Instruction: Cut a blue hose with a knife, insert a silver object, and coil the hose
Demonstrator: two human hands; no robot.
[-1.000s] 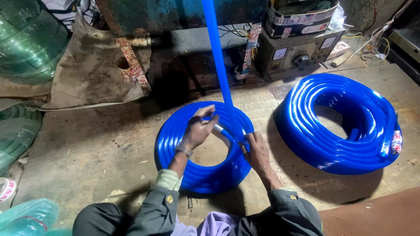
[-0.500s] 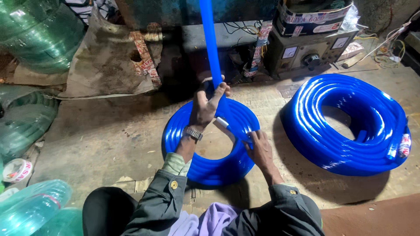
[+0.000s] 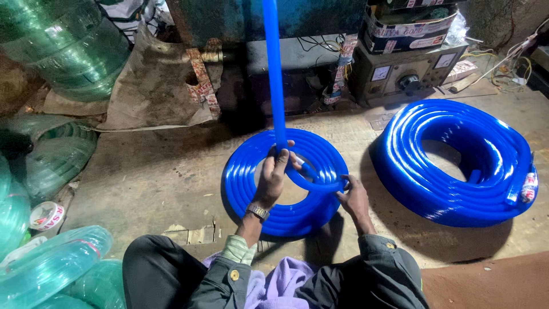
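Centre frame: left hand [image 3: 273, 174] closed around blue hose [image 3: 273, 74] dropping from top edge, guiding it onto half-wound coil [image 3: 246, 177]; right hand [image 3: 354, 197] fingers pressed on coil's right rim, pinning loops flat.

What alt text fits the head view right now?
Seated on the floor, a person grips a blue hose with the left hand while the right hand presses a half-wound blue coil. A finished blue coil lies at right, green coils at left.
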